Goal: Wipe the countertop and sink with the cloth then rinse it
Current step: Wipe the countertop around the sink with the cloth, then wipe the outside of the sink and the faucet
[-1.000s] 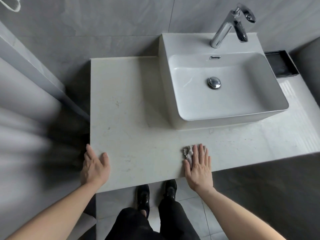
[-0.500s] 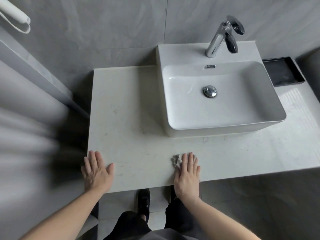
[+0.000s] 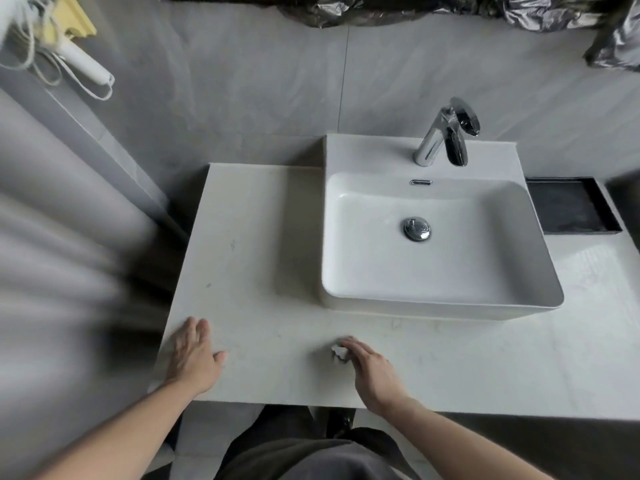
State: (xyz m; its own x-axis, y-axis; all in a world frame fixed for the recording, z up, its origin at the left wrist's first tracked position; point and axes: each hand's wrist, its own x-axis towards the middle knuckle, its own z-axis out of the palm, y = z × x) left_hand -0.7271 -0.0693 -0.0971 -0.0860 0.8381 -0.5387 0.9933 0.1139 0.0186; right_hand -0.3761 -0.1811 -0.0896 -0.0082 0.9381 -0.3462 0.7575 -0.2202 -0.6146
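Right hand point(image 3: 372, 372) lies on the small cloth point(image 3: 337, 352) at the near edge of the countertop point(image 3: 263, 258), fingers bent a little over it, just in front of the sink point(image 3: 485, 271). Can't tell if it's actually gripping. Left hand point(image 3: 192, 355) rests flat and open near the counter's left corner.

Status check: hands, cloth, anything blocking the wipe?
Left hand flat on countertop edge. Right hand presses cloth on countertop, in front of sink. Nothing in the cloth's way.
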